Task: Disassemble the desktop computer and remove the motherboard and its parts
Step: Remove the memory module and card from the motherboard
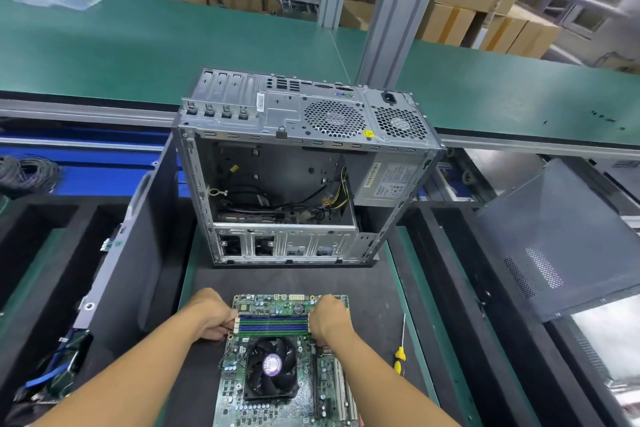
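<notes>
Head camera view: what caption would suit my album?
Left hand and right hand at either end of the memory slots on the motherboard, before the open computer case.

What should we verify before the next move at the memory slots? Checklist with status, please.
1. Motherboard out of the case, flat on the mat: ok.
2. Left hand at the left end of the memory slots: ok.
3. Right hand at the right end: ok.
4. Slot latches released: cannot tell, the hands hide them.
5. Cooler fan off the board: not ok, it is mounted.
6. Screwdriver lying right of the board, apart from both hands: ok.
</notes>
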A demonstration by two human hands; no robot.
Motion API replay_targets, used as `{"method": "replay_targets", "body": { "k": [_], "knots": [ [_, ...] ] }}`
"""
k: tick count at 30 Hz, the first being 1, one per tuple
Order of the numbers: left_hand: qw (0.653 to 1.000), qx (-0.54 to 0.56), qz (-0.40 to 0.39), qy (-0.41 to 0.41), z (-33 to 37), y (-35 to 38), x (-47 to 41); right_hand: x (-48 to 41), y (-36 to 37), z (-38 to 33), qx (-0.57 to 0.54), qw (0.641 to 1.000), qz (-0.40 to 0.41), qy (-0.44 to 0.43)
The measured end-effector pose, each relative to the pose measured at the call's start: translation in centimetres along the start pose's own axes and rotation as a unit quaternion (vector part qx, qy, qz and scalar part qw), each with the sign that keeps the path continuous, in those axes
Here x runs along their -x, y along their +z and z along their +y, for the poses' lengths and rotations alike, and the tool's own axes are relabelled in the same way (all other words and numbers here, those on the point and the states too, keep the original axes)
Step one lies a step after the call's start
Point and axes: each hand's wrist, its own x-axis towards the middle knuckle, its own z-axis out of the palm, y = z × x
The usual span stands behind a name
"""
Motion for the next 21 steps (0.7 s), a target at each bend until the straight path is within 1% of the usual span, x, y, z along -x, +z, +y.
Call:
{"method": "replay_targets", "body": {
  "k": [2,5,8,10,13,14,16,19,21],
  "knots": [
    [1.0,-0.002,-0.003,-0.002,0.0,0.1,-0.2,-0.6,0.3,0.3,0.104,0.991,0.013,-0.085],
    [1.0,-0.001,-0.009,0.0,-0.2,0.2,-0.3,-0.6,0.1,0.5,0.168,0.972,0.025,-0.163],
    [1.0,0.002,-0.009,0.009,-0.4,0.0,-0.3,-0.4,0.4,1.2,0.163,0.971,0.028,-0.174],
    [1.0,-0.004,-0.01,0.018,-0.6,-0.2,-0.1,-0.2,0.4,1.4,0.143,0.974,0.051,-0.165],
    [1.0,-0.004,-0.005,0.028,-1.0,-0.3,0.4,0.7,0.0,0.6,0.071,0.99,0.048,-0.116],
    [1.0,0.001,-0.001,0.031,-1.2,-0.3,0.5,0.9,-0.2,0.2,0.071,0.989,0.054,-0.114],
    [0.999,0.011,0.009,0.039,-1.7,-0.2,0.6,1.2,-0.2,-0.3,0.094,0.983,0.067,-0.144],
    [0.997,0.026,0.016,0.066,-2.5,0.0,0.6,1.5,-0.1,-1.0,0.138,0.959,0.082,-0.233],
    [0.996,0.035,0.016,0.078,-2.9,0.0,0.6,1.4,-0.2,-1.5,0.157,0.941,0.076,-0.289]
  ]
}}
